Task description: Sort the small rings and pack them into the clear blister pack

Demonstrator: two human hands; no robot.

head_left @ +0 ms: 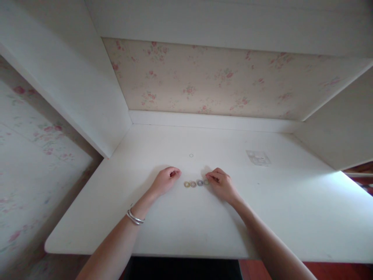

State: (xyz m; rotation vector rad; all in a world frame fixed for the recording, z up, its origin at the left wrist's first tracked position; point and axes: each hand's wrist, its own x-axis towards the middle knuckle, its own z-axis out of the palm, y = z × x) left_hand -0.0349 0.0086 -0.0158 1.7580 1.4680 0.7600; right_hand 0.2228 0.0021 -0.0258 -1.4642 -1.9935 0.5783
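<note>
Several small rings lie in a short row on the white table: a yellowish ring (187,184), a pinkish-brown ring (193,184), a blue-grey ring (199,182) and a pale greenish ring (206,182). My right hand (220,184) is at the right end of the row, fingers pinched just above the greenish ring. Whether it touches that ring, or what the pinch holds, I cannot make out. Left of the row, my left hand (166,180) rests on the table, closed in a loose curl, with nothing visible in it. Two silver bangles (135,217) circle the left wrist.
A thin ring (191,155) lies alone behind the row. Farther right is a flat, clear plastic packet or case (258,158). A tiny dark speck (258,183) sits in front of it. White panels enclose the table (175,229) at left, right and above, with flowered wallpaper behind.
</note>
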